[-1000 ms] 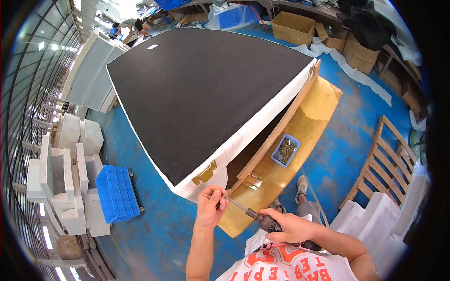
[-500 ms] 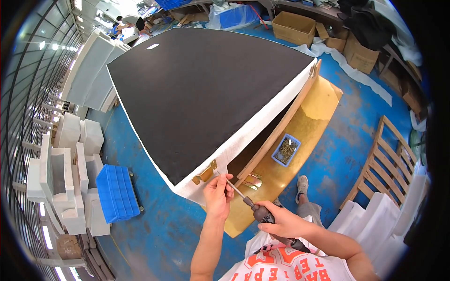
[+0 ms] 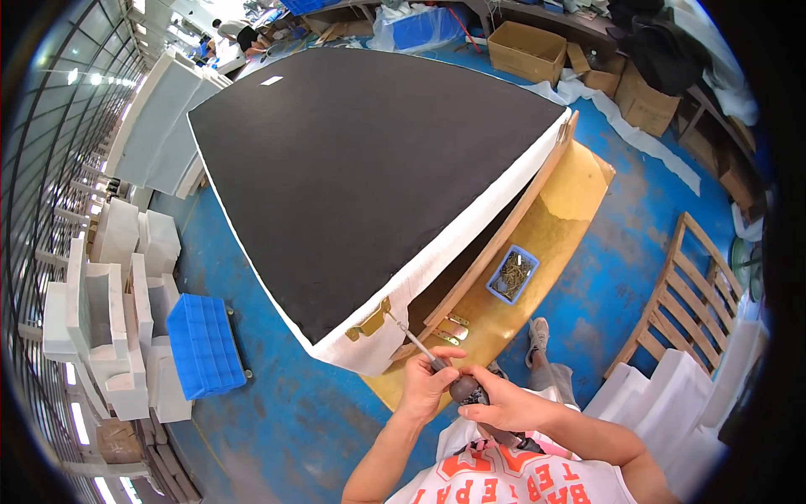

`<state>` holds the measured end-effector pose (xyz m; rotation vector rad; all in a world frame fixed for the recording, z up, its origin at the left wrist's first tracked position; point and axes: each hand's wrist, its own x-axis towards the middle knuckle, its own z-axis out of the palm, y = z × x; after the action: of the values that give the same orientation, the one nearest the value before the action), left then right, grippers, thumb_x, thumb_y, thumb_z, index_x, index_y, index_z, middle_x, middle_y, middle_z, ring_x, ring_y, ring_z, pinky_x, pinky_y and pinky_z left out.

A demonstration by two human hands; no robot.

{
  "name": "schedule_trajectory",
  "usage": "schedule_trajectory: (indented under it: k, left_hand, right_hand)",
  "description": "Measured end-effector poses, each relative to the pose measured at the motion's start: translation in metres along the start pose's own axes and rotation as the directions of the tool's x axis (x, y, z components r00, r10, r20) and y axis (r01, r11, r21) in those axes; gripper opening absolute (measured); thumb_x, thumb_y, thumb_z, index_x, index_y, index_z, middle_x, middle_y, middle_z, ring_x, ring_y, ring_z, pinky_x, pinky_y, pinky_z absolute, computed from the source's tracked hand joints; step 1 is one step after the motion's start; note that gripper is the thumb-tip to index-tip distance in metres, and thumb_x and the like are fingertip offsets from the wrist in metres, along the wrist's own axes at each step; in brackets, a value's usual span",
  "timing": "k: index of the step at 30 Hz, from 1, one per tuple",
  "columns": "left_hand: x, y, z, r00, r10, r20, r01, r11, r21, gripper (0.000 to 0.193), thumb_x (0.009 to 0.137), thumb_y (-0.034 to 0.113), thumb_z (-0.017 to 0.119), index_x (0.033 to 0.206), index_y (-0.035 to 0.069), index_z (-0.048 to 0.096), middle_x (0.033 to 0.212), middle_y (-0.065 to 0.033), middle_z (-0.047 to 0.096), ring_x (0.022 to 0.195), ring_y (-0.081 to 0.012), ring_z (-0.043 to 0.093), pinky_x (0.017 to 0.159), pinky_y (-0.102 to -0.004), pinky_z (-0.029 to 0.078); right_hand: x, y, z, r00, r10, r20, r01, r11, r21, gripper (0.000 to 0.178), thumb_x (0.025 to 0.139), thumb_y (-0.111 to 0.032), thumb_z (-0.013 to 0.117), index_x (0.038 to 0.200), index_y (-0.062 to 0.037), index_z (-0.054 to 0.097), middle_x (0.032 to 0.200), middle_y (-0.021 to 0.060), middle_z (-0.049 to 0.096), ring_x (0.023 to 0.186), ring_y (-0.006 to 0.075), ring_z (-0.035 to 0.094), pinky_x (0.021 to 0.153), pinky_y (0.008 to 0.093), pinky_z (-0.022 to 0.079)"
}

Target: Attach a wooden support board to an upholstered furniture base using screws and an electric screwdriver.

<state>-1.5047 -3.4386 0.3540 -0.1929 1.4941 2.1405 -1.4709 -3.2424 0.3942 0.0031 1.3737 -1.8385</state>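
Note:
My right hand (image 3: 510, 401) is wrapped around the dark body of a power screwdriver (image 3: 467, 391). My left hand (image 3: 430, 380) closes its fingers round the front of the tool, near the base of its long bit. The bit's tip meets a brass-coloured metal bracket (image 3: 367, 325) on the white fabric side of a large upholstered piece (image 3: 369, 176), whose black underside faces up. Whether a screw sits at the tip is too small to tell. Beside the bit, more metal plates (image 3: 453, 329) lie on a yellow padded board (image 3: 579, 189) next to a wooden rail (image 3: 497, 239).
A small blue tray (image 3: 526, 282) of screws (image 3: 511, 275) rests on the yellow board. To the left stand a blue wheeled bin (image 3: 201, 346) and white foam pieces (image 3: 109, 315). A wooden slatted frame (image 3: 682, 290) is at right; cardboard boxes (image 3: 527, 52) and a co-worker (image 3: 239, 35) are farther back.
My left hand has moved from the bit's tip, by the bracket, back along the bit to the front of the screwdriver. The tip has shifted onto the bracket.

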Motion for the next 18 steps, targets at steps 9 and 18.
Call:
schedule_trajectory:
  k: [9,18]
  left_hand:
    - [-0.004,-0.006,-0.014,0.992,-0.004,-0.124,0.0,0.999,-0.033,0.035,0.09,0.032,0.079,0.108,0.004,0.069,0.081,0.0043,0.061,0.072,-0.0068,0.062,0.063,-0.0215,0.051]
    - [-0.047,-0.125,-0.063,0.893,-0.435,0.111,0.418,0.717,-0.558,0.024,0.108,0.026,0.048,0.101,0.008,0.062,0.082,-0.0047,0.061,0.069,-0.0122,0.055,0.055,-0.0225,0.042]
  right_hand:
    - [0.005,-0.022,0.0,0.999,0.027,0.037,-0.029,0.997,0.065,0.056,0.095,-0.017,0.062,0.142,-0.0014,0.034,0.092,0.0105,0.059,0.06,0.015,0.061,0.054,0.031,0.051]
    - [0.016,-0.019,0.0,0.999,-0.012,0.05,0.007,0.995,0.101,0.059,0.096,-0.011,0.062,0.145,-0.0027,0.031,0.098,0.01,0.057,0.06,0.0146,0.06,0.052,0.03,0.051]
